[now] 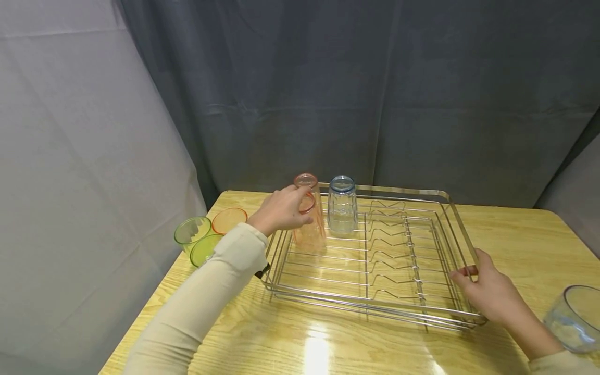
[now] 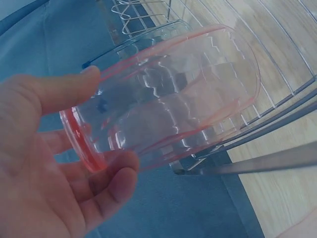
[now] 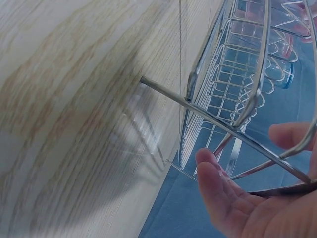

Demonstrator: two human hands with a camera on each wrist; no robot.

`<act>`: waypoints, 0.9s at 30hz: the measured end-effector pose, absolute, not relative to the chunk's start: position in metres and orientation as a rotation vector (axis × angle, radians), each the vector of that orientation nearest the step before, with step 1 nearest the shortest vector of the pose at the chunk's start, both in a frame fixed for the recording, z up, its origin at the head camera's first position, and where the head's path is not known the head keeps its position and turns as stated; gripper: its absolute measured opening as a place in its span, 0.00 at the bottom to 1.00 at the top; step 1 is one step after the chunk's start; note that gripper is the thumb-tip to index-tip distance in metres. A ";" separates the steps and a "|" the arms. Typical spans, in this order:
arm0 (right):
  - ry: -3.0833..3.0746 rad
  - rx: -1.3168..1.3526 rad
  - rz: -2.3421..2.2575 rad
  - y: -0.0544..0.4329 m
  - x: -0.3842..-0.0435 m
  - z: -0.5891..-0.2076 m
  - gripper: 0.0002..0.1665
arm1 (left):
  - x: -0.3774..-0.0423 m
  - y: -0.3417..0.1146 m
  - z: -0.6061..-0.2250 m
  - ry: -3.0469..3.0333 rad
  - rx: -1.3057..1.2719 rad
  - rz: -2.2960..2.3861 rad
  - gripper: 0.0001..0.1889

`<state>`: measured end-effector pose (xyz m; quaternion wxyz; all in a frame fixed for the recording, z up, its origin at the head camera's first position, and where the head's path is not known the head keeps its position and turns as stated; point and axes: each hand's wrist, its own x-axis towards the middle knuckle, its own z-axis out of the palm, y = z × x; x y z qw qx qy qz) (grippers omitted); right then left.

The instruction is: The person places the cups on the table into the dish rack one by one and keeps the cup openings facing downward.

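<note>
Presently, your chief risk is the near orange tumbler [image 1: 310, 234], inverted at the left rear of the wire rack [image 1: 403, 190]. Whether its lower end bears on the wires cannot be told; if it does not sit squarely, it may tip when you let go.

Second hazard: the rear orange tumbler [image 1: 307, 180] and blue tumbler [image 1: 342, 208], both inverted and close by; a sideways knock with your knuckles could topple either. Third: the rack, likely to slide on the worktop [image 1: 365, 349] if you pull its side, shaking all three. Fourth: the clear glass [image 1: 571, 325], near your right forearm, liable to a bump if that arm swings outward.

Left grip [image 1: 281, 208]: part-open, to the tumbler's width; thumb and fingers pinch the near orange tumbler around its red-ringed upper end, palm apart from it.

Right grip [image 1: 492, 289]: closed about the rack's right side rail, thumb inside, fingers outside.

Left of the rack, on the worktop: two green cups [image 1: 193, 229] and one orange cup [image 1: 229, 220].
</note>
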<state>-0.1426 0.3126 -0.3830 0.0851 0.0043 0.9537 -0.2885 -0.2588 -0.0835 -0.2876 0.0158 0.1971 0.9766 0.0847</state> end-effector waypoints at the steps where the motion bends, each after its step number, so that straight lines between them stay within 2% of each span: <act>1: 2.847 0.010 -0.862 0.313 -0.143 -0.383 0.55 | -0.259 -0.083 -0.288 3.035 0.616 0.269 0.40; 8: 2.848 0.014 -0.868 0.312 -0.142 -0.383 0.55 | -0.261 -0.083 -0.293 3.043 0.648 0.271 0.38; 17: 2.839 0.014 -0.885 0.312 -0.142 -0.383 0.55 | -0.263 -0.082 -0.298 3.050 0.640 0.240 0.40; 22: 2.843 0.018 -0.887 0.312 -0.141 -0.384 0.54 | -0.266 -0.080 -0.302 3.058 0.594 0.234 0.43; 27: 2.842 0.022 -0.892 0.313 -0.142 -0.385 0.54 | -0.266 -0.077 -0.304 3.048 0.526 0.268 0.41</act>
